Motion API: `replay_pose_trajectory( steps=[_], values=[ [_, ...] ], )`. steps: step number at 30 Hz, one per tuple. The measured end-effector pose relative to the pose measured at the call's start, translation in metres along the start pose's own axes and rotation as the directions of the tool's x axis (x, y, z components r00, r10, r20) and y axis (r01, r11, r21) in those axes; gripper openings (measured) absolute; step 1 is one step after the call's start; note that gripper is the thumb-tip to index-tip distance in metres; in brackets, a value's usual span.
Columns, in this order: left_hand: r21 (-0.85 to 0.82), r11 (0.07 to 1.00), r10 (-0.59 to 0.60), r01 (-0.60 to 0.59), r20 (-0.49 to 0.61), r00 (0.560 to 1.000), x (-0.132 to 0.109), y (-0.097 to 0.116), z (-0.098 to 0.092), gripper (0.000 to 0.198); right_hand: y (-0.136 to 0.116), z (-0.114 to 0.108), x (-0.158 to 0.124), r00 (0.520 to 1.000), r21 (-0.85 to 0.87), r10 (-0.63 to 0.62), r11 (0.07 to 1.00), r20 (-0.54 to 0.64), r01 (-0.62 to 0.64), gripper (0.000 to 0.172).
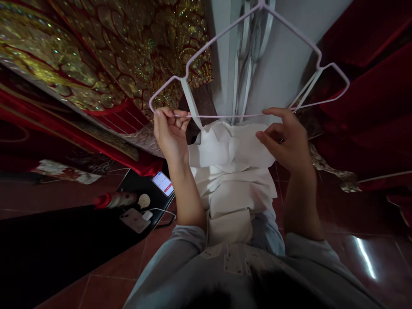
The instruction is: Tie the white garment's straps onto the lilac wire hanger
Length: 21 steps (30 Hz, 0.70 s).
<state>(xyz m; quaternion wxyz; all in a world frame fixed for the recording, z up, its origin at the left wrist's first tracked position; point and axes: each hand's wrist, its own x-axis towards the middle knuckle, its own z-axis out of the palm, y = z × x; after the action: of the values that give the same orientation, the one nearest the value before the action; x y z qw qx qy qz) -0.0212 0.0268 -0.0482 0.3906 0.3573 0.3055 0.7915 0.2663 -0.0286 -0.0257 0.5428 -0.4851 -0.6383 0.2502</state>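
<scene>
Displaying illegible text [161, 183], a lit phone [163, 184] lies below the held hanger [225, 116].

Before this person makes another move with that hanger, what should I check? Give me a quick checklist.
1. Left hand on the pink clothes hanger: ok, fingers curled at its lower left corner.
2. Right hand gripping it: not ok; thumb and index finger are apart.
3. Left strap in its notch: ok.
4. Right strap in its notch: ok.
5. White garment smooth: not ok, bunched in folds.
6. Hook secured: cannot tell, out of frame.
</scene>
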Motion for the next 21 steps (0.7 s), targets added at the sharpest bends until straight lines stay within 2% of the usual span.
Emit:
replay_pose_trajectory(
  steps=[2, 5, 7, 10, 12, 14, 15, 17, 19, 21],
  values=[
    [-0.033, 0.999, 0.008, -0.010, -0.055, 0.998, -0.008, -0.005, 0.005, 0.042, 0.010, 0.010, -0.008, 0.998, 0.067, 0.057, 0.996, -0.001, -0.057, 0.048],
    [0.037, 0.999, -0.034, 0.038, -0.092, 0.995, -0.026, -0.009, 0.012, 0.041, 0.022, 0.023, -0.015, 0.995, 0.143, 0.053, 0.989, -0.081, -0.041, 0.052],
    [0.144, 0.989, -0.036, 0.039, -0.025, 0.999, -0.038, -0.005, 0.016, 0.045, 0.027, 0.031, -0.017, 0.994, 0.160, 0.047, 0.987, -0.097, -0.031, 0.053],
    [0.235, 0.969, -0.124, 0.077, 0.192, 0.973, -0.049, 0.015, 0.018, 0.052, 0.030, 0.039, -0.017, 0.994, 0.175, 0.035, 0.984, -0.099, -0.017, 0.053],
    [0.202, 0.969, -0.201, 0.144, 0.294, 0.934, -0.045, 0.034, 0.016, 0.049, 0.032, 0.040, -0.016, 0.994, 0.182, 0.029, 0.983, -0.102, -0.010, 0.053],
    [0.112, 0.971, -0.236, 0.211, 0.312, 0.920, -0.033, 0.054, 0.013, 0.041, 0.033, 0.038, -0.014, 0.994, 0.178, 0.028, 0.984, -0.105, -0.009, 0.052],
    [0.051, 0.970, -0.242, 0.237, 0.294, 0.925, -0.025, 0.062, 0.010, 0.038, 0.034, 0.037, -0.013, 0.994, 0.173, 0.031, 0.985, -0.103, -0.013, 0.051],
    [-0.049, 0.960, -0.263, 0.276, 0.183, 0.947, -0.009, 0.072, 0.004, 0.035, 0.034, 0.032, -0.012, 0.995, 0.162, 0.034, 0.987, -0.092, -0.019, 0.051],
    [-0.152, 0.967, -0.204, 0.206, 0.032, 0.979, 0.001, 0.073, -0.003, 0.037, 0.034, 0.028, -0.012, 0.996, 0.149, 0.042, 0.988, -0.078, -0.030, 0.052],
    [-0.169, 0.981, -0.115, 0.093, -0.127, 0.985, 0.002, 0.065, -0.007, 0.038, 0.033, 0.025, -0.012, 0.996, 0.137, 0.050, 0.990, -0.073, -0.040, 0.052]
  ],
)
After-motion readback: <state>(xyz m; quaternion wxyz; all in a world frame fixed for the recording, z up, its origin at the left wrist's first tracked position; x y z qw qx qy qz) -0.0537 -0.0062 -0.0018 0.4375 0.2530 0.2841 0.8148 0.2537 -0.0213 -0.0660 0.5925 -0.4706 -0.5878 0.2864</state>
